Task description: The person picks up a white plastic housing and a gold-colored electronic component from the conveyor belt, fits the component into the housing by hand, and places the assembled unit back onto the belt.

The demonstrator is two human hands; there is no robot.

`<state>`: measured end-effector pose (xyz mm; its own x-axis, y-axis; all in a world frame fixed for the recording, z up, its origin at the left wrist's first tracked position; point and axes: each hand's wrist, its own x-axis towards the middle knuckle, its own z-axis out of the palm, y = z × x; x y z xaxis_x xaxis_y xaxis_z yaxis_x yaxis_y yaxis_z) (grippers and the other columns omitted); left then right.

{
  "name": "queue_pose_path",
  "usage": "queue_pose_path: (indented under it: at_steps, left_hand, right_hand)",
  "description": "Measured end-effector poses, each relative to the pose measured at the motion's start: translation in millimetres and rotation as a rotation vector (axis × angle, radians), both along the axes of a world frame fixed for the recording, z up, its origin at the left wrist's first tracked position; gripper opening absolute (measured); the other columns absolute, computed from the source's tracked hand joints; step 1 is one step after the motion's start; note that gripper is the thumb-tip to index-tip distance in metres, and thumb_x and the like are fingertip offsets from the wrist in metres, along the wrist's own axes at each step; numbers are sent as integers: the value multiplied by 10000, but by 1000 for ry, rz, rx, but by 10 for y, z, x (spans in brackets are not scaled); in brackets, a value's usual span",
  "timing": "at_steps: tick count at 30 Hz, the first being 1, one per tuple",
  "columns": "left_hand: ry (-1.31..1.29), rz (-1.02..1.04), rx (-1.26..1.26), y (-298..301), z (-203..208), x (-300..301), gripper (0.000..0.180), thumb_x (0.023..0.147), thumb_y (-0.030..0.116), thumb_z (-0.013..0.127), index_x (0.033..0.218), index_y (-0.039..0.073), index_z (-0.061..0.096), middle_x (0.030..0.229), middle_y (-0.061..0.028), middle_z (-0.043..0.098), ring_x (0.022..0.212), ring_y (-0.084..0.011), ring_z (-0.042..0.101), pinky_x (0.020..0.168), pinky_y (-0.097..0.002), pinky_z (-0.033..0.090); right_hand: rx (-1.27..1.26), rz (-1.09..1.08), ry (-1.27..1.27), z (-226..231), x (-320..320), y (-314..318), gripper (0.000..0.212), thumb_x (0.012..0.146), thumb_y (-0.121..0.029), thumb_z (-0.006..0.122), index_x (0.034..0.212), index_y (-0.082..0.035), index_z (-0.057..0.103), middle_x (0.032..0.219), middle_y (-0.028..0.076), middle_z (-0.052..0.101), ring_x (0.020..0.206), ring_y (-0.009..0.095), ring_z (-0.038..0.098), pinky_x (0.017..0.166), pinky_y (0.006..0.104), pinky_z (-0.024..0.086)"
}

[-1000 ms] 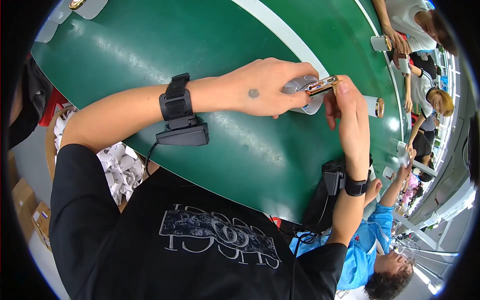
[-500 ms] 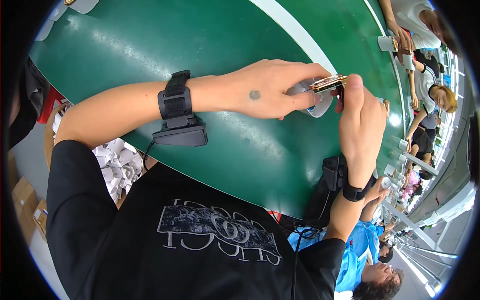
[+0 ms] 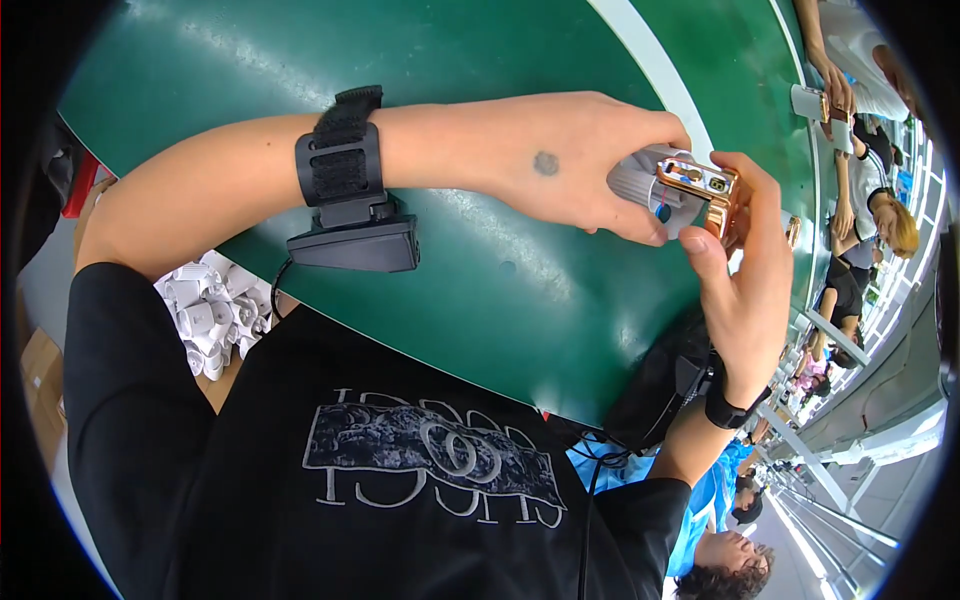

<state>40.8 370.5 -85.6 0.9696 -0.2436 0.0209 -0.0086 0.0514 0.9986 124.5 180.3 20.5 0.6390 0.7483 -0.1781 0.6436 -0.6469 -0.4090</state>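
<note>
My left hand (image 3: 580, 165) reaches across the green table with its fingers wrapped round a white cylindrical housing (image 3: 632, 183). The housing's open end points right, and something with a small blue spot shows inside. At that end is a gold-rimmed part (image 3: 692, 178) with small components on its face, tilted and bent at a corner. My right hand (image 3: 752, 285) holds this part from the right with curled fingers, its thumb low and a little apart. Whether the part touches the housing I cannot tell. Black straps with small boxes sit on both wrists.
A white line (image 3: 655, 60) curves across the green table (image 3: 480, 300). Below its left edge, a box holds many white housings (image 3: 212, 312). A black bag (image 3: 655, 385) and cables lie near my right forearm. Along the right, co-workers handle similar white pieces (image 3: 808, 103).
Both hands have shifted a little to the right. The gold-rimmed part has turned from nearly edge-on to showing its face. My right thumb has dropped from its top to below it.
</note>
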Motion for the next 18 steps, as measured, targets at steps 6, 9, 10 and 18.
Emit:
queue_pose_path:
  at_steps: [6,9,10,18]
  left_hand:
    - [38,-60,7,60,-36,28,566,897,198,807,1362,13,544,1027,-122,706,754,-176,721,655,-307,573]
    - [53,-72,6,64,-36,23,565,896,190,805,1367,10,550,1018,-123,708,751,-170,719,656,-305,572]
    - [36,-67,11,61,-41,20,561,897,186,803,1367,11,554,1010,-122,708,749,-168,719,656,-303,571]
    - [-34,-15,33,40,-101,16,481,886,301,776,1258,29,637,831,-108,698,681,-183,694,627,-320,552]
  right_hand:
    - [38,32,-9,-51,91,-40,651,797,-440,873,1266,-56,635,976,111,696,839,226,678,760,326,536]
    - [53,29,-32,-54,63,-23,632,799,-439,871,1248,-53,651,967,109,699,826,223,671,758,320,537]
    - [63,28,-44,-55,55,-17,623,799,-439,870,1238,-52,659,962,108,701,819,222,667,757,317,537]
    - [19,-51,-61,-41,14,10,629,823,-497,835,1236,-56,661,904,87,692,788,182,660,730,299,529]
